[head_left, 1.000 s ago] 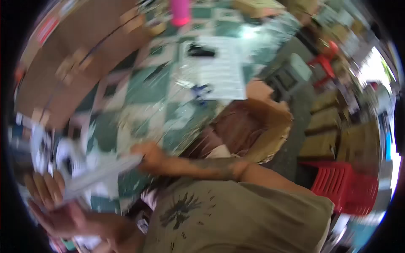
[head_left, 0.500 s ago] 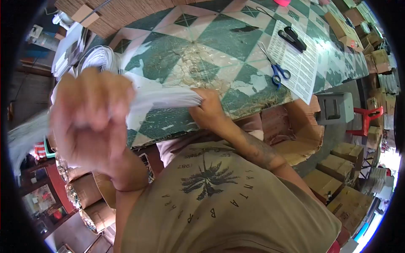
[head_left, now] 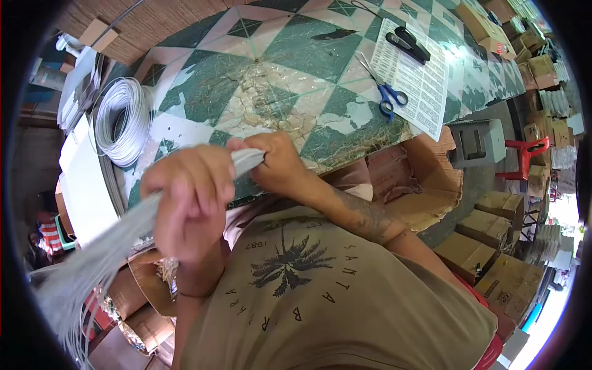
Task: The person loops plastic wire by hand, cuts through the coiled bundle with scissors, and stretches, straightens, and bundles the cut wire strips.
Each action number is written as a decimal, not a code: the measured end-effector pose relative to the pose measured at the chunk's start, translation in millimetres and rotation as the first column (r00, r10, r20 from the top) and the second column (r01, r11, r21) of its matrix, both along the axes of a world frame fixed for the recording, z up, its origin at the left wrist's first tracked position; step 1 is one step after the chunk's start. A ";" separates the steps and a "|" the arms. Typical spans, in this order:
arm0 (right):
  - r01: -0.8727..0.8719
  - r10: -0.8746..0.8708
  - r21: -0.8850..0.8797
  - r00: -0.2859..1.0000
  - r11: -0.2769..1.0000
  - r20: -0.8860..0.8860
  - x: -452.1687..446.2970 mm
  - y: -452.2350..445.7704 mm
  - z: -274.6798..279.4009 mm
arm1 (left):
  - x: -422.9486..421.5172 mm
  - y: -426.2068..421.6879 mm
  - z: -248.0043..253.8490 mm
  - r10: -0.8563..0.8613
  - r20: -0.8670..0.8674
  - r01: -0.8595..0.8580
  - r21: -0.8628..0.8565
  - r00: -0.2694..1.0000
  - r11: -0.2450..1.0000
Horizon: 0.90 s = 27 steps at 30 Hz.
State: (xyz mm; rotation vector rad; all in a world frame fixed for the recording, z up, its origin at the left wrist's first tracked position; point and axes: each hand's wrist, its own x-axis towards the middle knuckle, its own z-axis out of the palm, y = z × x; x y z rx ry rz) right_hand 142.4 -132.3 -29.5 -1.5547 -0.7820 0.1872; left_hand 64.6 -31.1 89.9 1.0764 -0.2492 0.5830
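Observation:
My right hand point(head_left: 279, 165) is closed around one end of a bundle of thin white strands point(head_left: 117, 237), close to the table's near edge. Beside it, my left hand point(head_left: 188, 197) is wrapped round the same bundle, slightly blurred by motion. From the left hand the strands run down to the lower left and fan out loosely past the table. I cannot tell whether they are wire or plastic cord. A coil of similar white strand point(head_left: 123, 122) lies on the table's left part.
On the tiled tabletop point(head_left: 290, 43), blue-handled scissors point(head_left: 390, 102) and a black stapler point(head_left: 408, 44) lie on or beside a printed sheet point(head_left: 431, 86). An open cardboard box point(head_left: 425, 213) is below the edge. A grey stool point(head_left: 478, 143), a red stool point(head_left: 524, 157) and several cartons stand right.
My left hand has moved right and down along the bundle, close to my right hand. The coil behind it now shows fully. The whole view has shifted slightly.

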 end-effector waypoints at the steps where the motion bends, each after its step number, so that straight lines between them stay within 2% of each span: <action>1: 0.007 -0.007 -0.002 1.000 1.000 0.000 0.7 1.2 -1.4 | 2.0 -0.4 -6.4 -0.007 0.000 0.007 -0.002 1.000 1.000; 5: -0.018 0.018 0.004 0.998 1.000 0.064 -2.9 1.1 -2.3 | 4.1 -6.1 -23.3 -0.022 -0.086 0.026 0.045 0.996 0.999; 11: 0.036 -0.044 0.062 0.991 0.997 0.130 -3.0 3.7 -0.6 | 1.6 -8.7 -13.9 -0.059 -0.118 0.075 0.138 0.991 0.988; 16: -0.011 0.001 0.082 0.992 0.997 0.124 -9.5 3.9 -3.3 | -10.9 -15.0 -5.5 -0.018 -0.189 0.056 0.197 0.982 0.979; 20: 0.004 -0.009 0.065 0.996 0.998 0.090 -6.3 5.4 -10.3 | 0.9 -22.4 -19.5 0.391 -0.049 -0.352 0.346 0.919 0.870; 21: 0.007 -0.012 0.062 0.997 0.998 0.081 -8.9 3.2 -10.7 | -1.4 -23.4 -20.8 0.388 -0.059 -0.346 0.347 0.920 0.872; 25: -0.002 0.034 -0.107 0.952 0.994 0.304 3.3 -1.5 3.3 | -4.8 -14.4 -20.9 0.461 -0.039 -0.414 0.378 0.886 0.828; 26: 0.002 0.031 -0.105 0.952 0.994 0.305 6.6 -4.9 3.1 | -6.3 -11.7 -20.2 0.458 -0.038 -0.412 0.379 0.888 0.829; 27: -0.015 0.059 -0.135 0.943 0.991 0.326 9.9 -9.2 2.3 | -9.1 -8.0 -18.5 0.432 -0.075 -0.354 0.457 0.899 0.816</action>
